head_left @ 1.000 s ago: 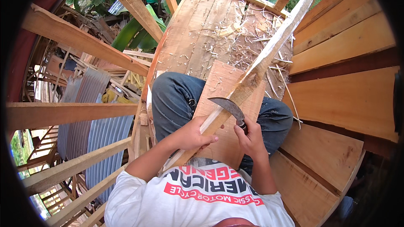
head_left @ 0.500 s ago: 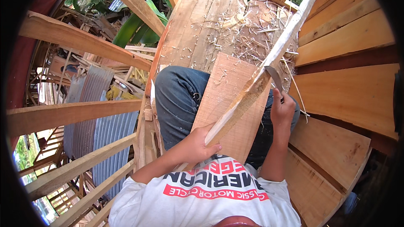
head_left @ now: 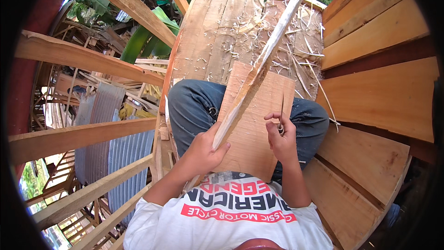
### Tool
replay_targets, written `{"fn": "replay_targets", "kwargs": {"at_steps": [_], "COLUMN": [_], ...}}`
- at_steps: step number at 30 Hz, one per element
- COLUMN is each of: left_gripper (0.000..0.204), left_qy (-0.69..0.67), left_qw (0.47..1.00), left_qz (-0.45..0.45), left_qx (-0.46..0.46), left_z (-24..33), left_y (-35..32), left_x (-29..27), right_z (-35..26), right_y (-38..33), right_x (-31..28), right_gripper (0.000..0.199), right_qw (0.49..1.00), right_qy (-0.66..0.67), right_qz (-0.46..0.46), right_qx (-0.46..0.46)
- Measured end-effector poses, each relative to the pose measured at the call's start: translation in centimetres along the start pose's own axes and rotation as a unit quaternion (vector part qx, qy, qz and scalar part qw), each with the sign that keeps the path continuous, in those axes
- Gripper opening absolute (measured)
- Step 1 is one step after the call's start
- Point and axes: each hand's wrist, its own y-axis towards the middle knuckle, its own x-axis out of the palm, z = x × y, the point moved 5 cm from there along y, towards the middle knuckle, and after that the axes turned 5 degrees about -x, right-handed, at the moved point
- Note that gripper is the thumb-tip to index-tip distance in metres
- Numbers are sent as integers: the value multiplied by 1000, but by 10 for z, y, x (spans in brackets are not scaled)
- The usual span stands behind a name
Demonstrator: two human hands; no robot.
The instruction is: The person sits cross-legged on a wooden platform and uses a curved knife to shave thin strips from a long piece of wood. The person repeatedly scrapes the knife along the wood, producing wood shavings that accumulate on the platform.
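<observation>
The left hand (head_left: 201,150) is clenching its grip around the lower part of a long, pale, roughly shaved wooden stick (head_left: 261,65), which is slanting up and away from the person's lap toward the far right, its upper end running past the far railing of the platform. The stick is lying across a flat, reddish-brown rectangular wooden board (head_left: 259,129) that is resting on the person's knees, clad in dark blue jeans (head_left: 194,104); the stick's lower end is disappearing under the left palm, just beside the board's near left edge. The right hand (head_left: 281,139) is sitting on the board to the right of the stick, apart from it, its grip closing around the handle of a thin dark blade (head_left: 281,109) that is pointing up and is seen nearly edge-on, so its shape is hard to read. Beyond the knees, the plank floor (head_left: 217,32) is carrying a scatter of pale curled wood shavings (head_left: 296,51). To the left, a sloping timber rail (head_left: 88,60) is bounding the platform closely, with a drop to corrugated metal sheets (head_left: 113,153) below; to the right, broad wooden steps (head_left: 384,97) are lying close beside the right knee.
</observation>
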Motion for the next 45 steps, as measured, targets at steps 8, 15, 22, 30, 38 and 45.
{"fn": "replay_targets", "kwargs": {"at_steps": [8,15,22,30,38,45], "left_gripper": [43,52,51,41,50,52], "left_qy": [148,178,166,108,96,118], "left_qw": [978,965,962,986,988,987], "left_qz": [148,190,207,126,118,104], "left_qx": [4,-19,72,7,-36,-43], "left_z": [-5,-14,-24,-48,-62,-63], "left_y": [-5,-16,-16,-4,7,5], "left_x": [-29,-33,-20,-17,-8,-8], "right_z": [-12,-9,4,3,-9,1], "right_y": [10,25,40,40,-2,0], "right_x": [21,42,57,32,16,33], "right_gripper": [24,44,40,29,38,47], "right_qw": [999,996,990,1000,866,794], "right_qy": [18,89,112,19,-485,-593], "right_qz": [-40,-13,77,21,-83,-113], "right_qx": [-16,-4,-26,-7,-92,-67]}}
